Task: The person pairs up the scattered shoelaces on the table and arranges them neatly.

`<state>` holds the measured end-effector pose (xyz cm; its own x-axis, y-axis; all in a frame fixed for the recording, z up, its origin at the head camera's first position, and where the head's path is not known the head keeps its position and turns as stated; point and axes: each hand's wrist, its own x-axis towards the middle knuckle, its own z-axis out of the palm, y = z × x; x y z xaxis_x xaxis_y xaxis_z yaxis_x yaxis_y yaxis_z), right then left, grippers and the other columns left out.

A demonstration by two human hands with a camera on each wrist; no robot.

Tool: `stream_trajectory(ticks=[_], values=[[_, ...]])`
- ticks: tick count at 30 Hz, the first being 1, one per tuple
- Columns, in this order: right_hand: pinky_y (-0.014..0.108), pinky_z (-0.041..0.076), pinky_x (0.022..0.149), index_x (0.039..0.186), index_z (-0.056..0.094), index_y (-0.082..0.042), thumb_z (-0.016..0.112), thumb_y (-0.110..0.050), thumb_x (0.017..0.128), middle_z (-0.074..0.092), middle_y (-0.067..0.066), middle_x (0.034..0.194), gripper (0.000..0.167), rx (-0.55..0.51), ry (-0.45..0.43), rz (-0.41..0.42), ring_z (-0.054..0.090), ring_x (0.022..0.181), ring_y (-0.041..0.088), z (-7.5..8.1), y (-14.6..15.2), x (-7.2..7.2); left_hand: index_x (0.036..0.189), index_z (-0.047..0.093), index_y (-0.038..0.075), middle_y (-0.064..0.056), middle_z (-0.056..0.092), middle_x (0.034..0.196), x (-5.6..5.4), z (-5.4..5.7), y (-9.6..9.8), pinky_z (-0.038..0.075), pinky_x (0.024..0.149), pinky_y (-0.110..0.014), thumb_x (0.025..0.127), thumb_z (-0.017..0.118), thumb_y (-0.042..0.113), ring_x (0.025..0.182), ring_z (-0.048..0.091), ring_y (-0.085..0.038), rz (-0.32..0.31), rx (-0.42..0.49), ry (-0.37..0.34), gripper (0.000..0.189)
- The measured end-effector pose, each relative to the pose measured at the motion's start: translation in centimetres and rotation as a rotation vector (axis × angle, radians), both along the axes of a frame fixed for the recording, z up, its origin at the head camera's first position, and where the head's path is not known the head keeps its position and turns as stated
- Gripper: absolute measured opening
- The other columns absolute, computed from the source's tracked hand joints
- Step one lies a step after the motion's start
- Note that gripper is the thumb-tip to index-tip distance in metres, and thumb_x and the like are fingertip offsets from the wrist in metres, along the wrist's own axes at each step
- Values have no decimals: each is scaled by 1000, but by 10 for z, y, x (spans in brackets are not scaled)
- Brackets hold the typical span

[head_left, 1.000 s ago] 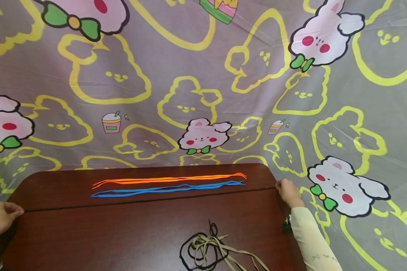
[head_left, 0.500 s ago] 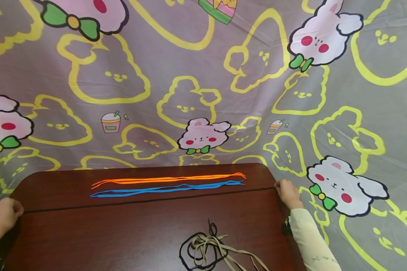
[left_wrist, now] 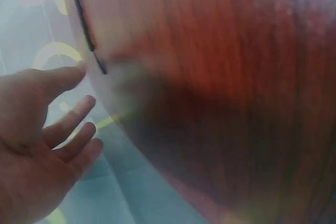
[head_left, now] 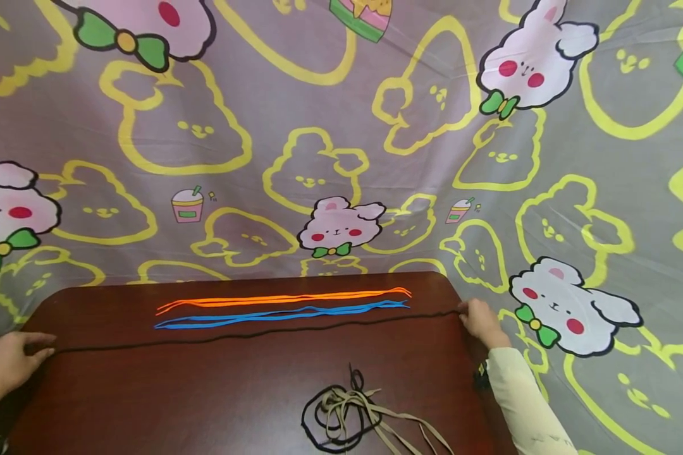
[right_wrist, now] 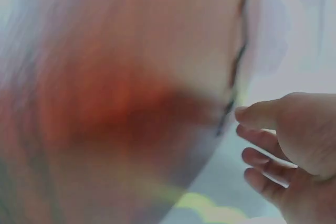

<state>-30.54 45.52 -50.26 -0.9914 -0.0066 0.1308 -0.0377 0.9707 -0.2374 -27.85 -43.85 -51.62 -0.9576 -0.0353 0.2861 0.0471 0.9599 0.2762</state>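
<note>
A thin black shoelace [head_left: 199,342] runs across the brown table, slightly wavy, from one side to the other. My left hand [head_left: 8,366] is at its left end; in the left wrist view the lace tip [left_wrist: 98,64] lies just beyond the thumb, and the fingers are spread and hold nothing. At the lace's right end is my right hand [head_left: 484,322]. The right wrist view has its relaxed fingertips close beside the black lace [right_wrist: 240,56], with the free tip lying on the table edge.
Behind the black lace lie blue laces [head_left: 216,323] and orange laces [head_left: 284,298], stretched out roughly parallel. A loose tangle of beige and black laces [head_left: 347,399] sits near the front of the table [head_left: 176,398]. A patterned cloth [head_left: 330,170] hangs around the table.
The black lace was taut between both hands and now lies slack and wavy. My left hand has let go of its end, the fingers opening, and my right fingers have loosened.
</note>
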Motion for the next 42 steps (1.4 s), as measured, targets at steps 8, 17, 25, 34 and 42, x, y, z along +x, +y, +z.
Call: stream_trajectory(ticks=[8, 17, 25, 34, 42], values=[[49, 56, 84, 112, 72, 6, 70, -2, 92, 73, 18, 109, 21, -110, -121, 277, 69, 101, 35, 34, -85, 10, 103, 71, -11, -36, 67, 104, -1, 49, 78, 48, 67, -61, 88, 73, 1, 88, 63, -54, -189, 95, 37, 19], [28, 57, 75, 105, 75, -3, 82, -9, 86, 75, 7, 101, 21, -264, -419, 618, 71, 88, 15, 37, -193, 31, 110, 75, 0, -18, 75, 109, 10, 81, 215, 56, 78, -46, 95, 71, 11, 97, 71, -35, -456, 319, -26, 19], [18, 52, 64, 84, 77, -5, 82, 1, 80, 75, 0, 79, 9, -321, -504, 711, 63, 67, -1, 23, -237, 39, 118, 74, 5, -10, 73, 115, 15, 80, 293, 55, 86, -47, 100, 67, 18, 100, 69, -23, -583, 447, -199, 24], [20, 46, 65, 83, 68, -10, 71, -1, 86, 59, -10, 73, 9, -337, -384, 716, 51, 66, 1, 75, -260, 54, 123, 72, 9, -6, 72, 122, 28, 94, 343, 52, 95, -49, 100, 67, 25, 112, 65, -23, -640, 538, -240, 28], [23, 44, 61, 94, 66, -18, 66, -4, 93, 54, -8, 69, 14, -527, -115, 673, 50, 62, 6, 130, -286, 90, 122, 72, 15, 3, 71, 118, 46, 110, 370, 55, 89, -39, 104, 57, 42, 109, 66, -15, -830, 642, -371, 36]])
